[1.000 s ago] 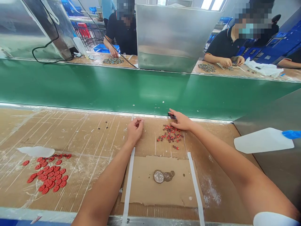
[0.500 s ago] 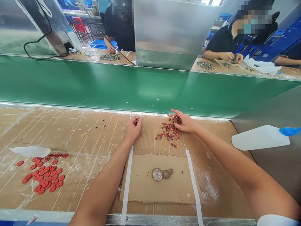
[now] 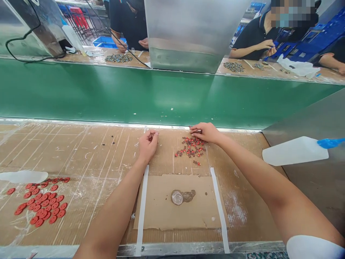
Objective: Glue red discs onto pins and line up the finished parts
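The right hand (image 3: pixel 206 132) is bending over a pile of small red-and-dark parts (image 3: pixel 192 145) near the far edge of the table (image 3: pixel 107 154); its fingers are touching the far side of the pile, and whether they are grasping a part is impossible to tell. To its left, the left hand (image 3: pixel 148 145) is hovering or resting with fingers curling inward, thumb near the index finger; what they may be holding is not showing. Nearer, a small round dish (image 3: pixel 177 197) is sitting on a cardboard sheet (image 3: pixel 159 216), with a dark wet-looking patch (image 3: pixel 189 195) spreading to its right. Red discs (image 3: pixel 44 205) are lying at the left, and a white bottle (image 3: pixel 295 151) is lying at the right.
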`<state>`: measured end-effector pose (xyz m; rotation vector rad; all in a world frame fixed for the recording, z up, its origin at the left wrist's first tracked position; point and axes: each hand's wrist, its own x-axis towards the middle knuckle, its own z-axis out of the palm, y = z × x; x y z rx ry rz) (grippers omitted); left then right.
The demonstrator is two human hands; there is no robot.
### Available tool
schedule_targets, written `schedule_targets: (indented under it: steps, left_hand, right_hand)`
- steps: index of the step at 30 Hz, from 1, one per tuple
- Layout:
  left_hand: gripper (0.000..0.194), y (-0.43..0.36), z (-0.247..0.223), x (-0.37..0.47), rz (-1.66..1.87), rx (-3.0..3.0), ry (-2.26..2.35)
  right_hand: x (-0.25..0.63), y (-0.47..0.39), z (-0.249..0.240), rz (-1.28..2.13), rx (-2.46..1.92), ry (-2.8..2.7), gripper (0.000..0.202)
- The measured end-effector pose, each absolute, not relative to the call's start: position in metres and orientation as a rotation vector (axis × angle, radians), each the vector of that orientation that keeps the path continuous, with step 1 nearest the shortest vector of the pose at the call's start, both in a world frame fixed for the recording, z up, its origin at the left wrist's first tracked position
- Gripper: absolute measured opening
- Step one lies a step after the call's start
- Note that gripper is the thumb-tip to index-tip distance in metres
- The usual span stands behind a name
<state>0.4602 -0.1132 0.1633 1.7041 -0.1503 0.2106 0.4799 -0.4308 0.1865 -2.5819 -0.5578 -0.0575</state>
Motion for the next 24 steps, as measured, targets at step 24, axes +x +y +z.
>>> schedule_targets:
  steps: [24]
  left_hand:
    - [0.059,-0.230,0.156,0.540,-0.012,2.119,-1.328]
  right_hand:
    - [0.361,-0.458,0.153,-0.654,-2.034,0.063,0.023]
